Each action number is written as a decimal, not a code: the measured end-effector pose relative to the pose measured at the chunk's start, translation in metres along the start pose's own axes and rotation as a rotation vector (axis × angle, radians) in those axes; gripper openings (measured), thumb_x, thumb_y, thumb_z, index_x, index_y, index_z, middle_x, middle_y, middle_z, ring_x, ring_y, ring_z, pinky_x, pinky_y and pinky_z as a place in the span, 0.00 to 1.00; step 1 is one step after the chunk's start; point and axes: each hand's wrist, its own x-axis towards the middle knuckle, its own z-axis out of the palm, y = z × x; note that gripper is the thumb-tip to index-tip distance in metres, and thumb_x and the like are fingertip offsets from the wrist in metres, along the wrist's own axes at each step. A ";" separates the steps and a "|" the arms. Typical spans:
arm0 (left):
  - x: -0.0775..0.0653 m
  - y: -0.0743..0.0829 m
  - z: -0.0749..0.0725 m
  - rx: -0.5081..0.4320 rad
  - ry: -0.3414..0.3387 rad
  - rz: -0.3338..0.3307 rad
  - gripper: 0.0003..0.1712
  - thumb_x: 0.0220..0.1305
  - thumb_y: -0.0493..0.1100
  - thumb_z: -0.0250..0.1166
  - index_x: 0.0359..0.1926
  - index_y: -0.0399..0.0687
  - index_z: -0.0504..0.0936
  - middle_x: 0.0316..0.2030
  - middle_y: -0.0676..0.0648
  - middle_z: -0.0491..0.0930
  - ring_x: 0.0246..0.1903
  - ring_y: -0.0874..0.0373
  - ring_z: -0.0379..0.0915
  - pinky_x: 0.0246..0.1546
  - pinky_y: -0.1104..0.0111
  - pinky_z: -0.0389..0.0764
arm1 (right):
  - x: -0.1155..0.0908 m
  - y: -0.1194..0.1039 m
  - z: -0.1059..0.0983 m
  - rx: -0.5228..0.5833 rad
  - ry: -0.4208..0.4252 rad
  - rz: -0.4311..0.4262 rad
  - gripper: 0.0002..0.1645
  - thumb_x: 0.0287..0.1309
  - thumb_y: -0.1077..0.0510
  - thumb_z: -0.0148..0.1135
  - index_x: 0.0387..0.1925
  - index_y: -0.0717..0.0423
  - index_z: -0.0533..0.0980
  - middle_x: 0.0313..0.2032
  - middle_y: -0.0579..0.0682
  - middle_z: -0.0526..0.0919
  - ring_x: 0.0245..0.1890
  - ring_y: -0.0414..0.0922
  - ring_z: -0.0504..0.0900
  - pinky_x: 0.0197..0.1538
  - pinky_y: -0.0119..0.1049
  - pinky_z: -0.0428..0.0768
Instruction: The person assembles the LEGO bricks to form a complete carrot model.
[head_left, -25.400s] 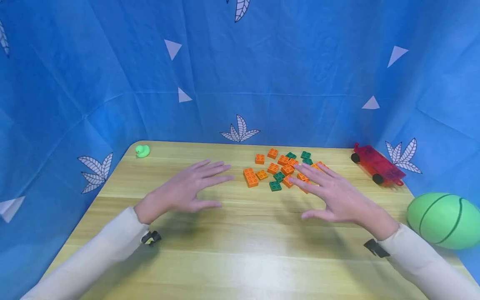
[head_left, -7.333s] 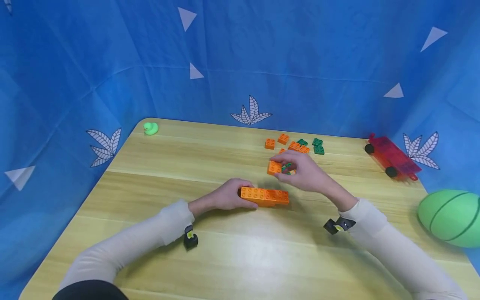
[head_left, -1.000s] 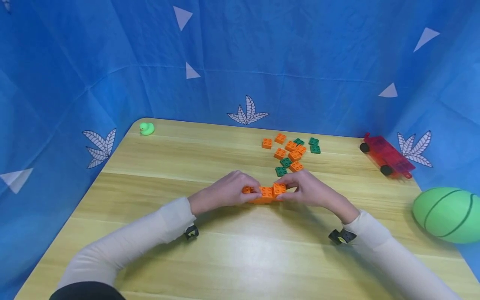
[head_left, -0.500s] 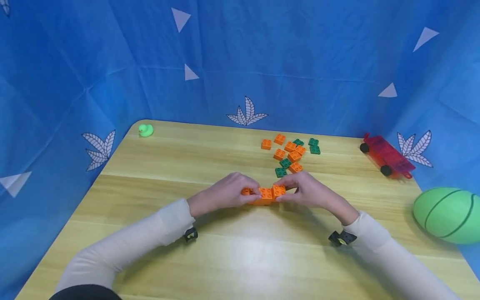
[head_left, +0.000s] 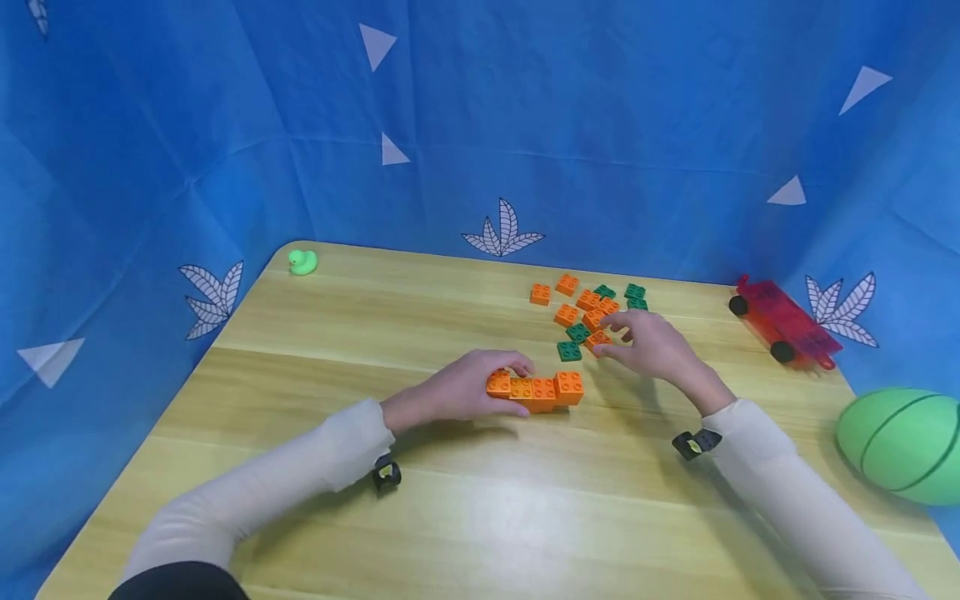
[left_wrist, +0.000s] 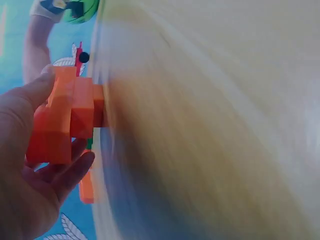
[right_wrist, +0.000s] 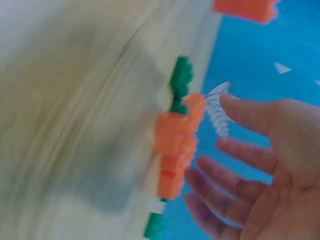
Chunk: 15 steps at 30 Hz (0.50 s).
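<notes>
In the head view my left hand (head_left: 472,385) grips the left end of a built row of orange toy building bricks (head_left: 543,393), low over the table. One square brick (head_left: 569,387) sits raised on the row's right end. The left wrist view shows the thumb and fingers on either side of the joined orange bricks (left_wrist: 59,120), which form steps. My right hand (head_left: 654,348) hovers at the loose pile, thumb and fingers spread around an orange brick (head_left: 598,342). From the right wrist, the hand (right_wrist: 260,175) appears apart from the orange bricks (right_wrist: 172,132), holding nothing.
Several loose orange bricks (head_left: 566,315) and green bricks (head_left: 570,351) lie at the back of the wooden table (head_left: 360,333). A green duck (head_left: 303,262) stands at the back left. To the right are a red toy car (head_left: 787,323) and a green ball (head_left: 898,446).
My right hand has let go of the square brick on the row's right end and moved right and back to the loose bricks. The left hand's fingers have shifted on the row.
</notes>
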 end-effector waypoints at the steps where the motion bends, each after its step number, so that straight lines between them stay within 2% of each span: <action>1: -0.001 -0.001 0.000 -0.043 0.001 -0.029 0.35 0.58 0.57 0.77 0.64 0.53 0.78 0.55 0.54 0.84 0.57 0.59 0.79 0.64 0.61 0.77 | 0.004 0.003 0.003 -0.009 -0.002 0.031 0.31 0.66 0.46 0.68 0.63 0.60 0.78 0.56 0.65 0.84 0.50 0.60 0.86 0.51 0.57 0.84; 3: -0.004 -0.003 0.000 -0.131 0.005 -0.092 0.36 0.58 0.53 0.78 0.65 0.53 0.77 0.55 0.53 0.83 0.56 0.59 0.78 0.61 0.62 0.79 | 0.010 0.006 0.009 -0.008 -0.011 0.077 0.32 0.65 0.45 0.69 0.62 0.60 0.78 0.55 0.66 0.84 0.50 0.60 0.85 0.50 0.57 0.84; 5: -0.006 -0.006 0.000 -0.199 0.005 -0.148 0.33 0.58 0.49 0.79 0.62 0.53 0.78 0.54 0.53 0.83 0.51 0.59 0.78 0.55 0.65 0.82 | 0.015 0.009 0.014 -0.006 -0.015 0.099 0.32 0.65 0.45 0.68 0.62 0.61 0.78 0.55 0.65 0.84 0.51 0.60 0.85 0.51 0.58 0.83; 9: -0.009 -0.010 0.001 -0.268 0.001 -0.213 0.23 0.59 0.46 0.78 0.55 0.53 0.83 0.50 0.52 0.84 0.42 0.60 0.79 0.42 0.70 0.85 | 0.018 0.012 0.019 0.007 0.006 0.119 0.29 0.66 0.50 0.67 0.62 0.63 0.79 0.57 0.67 0.84 0.53 0.61 0.85 0.55 0.59 0.82; 12: -0.009 -0.012 0.002 -0.277 -0.001 -0.222 0.22 0.59 0.46 0.77 0.54 0.52 0.84 0.47 0.51 0.85 0.39 0.60 0.79 0.41 0.72 0.84 | 0.014 0.008 0.016 0.055 0.032 0.086 0.27 0.66 0.55 0.67 0.61 0.67 0.78 0.57 0.68 0.83 0.52 0.62 0.85 0.55 0.58 0.83; 15: -0.011 -0.013 0.001 -0.290 0.008 -0.233 0.21 0.59 0.45 0.77 0.53 0.51 0.84 0.46 0.50 0.85 0.39 0.60 0.80 0.41 0.71 0.84 | 0.012 -0.007 0.008 0.124 0.045 -0.019 0.26 0.64 0.57 0.69 0.60 0.66 0.79 0.56 0.66 0.85 0.50 0.60 0.86 0.52 0.55 0.85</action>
